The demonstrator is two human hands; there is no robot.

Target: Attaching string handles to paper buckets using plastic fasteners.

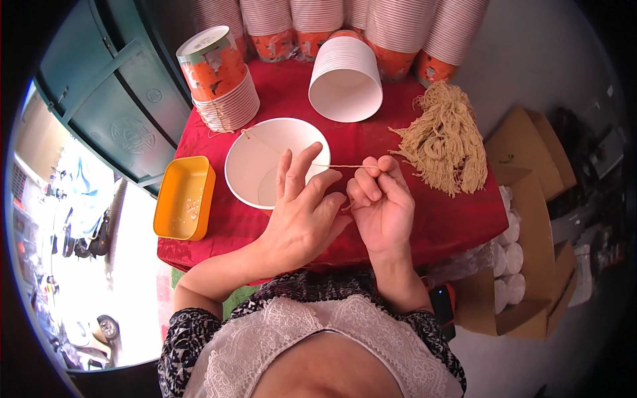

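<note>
A thin tan string (346, 166) is stretched level above the table. At its right end my right hand (388, 205) is closed, pinching it between thumb and fingertips. My left hand (298, 219) is beside it with the fingers apart, two raised and the others bent toward my right hand; the string passes behind the raised fingers. Leftward, the string runs across a white paper bucket (275, 136), which stands upright, mouth up, just beyond my left hand. A short piece of string shows between the two hands; its far part is hidden.
A yellow tray (161, 212) with small white bits sits left. Stacked orange-and-white buckets (229, 99) stand behind it, and another white bucket (345, 86) lies tipped toward me. A tan string bundle (448, 142) rests at right. Tall bucket stacks line the back; a cardboard box (534, 232) stands beside the table.
</note>
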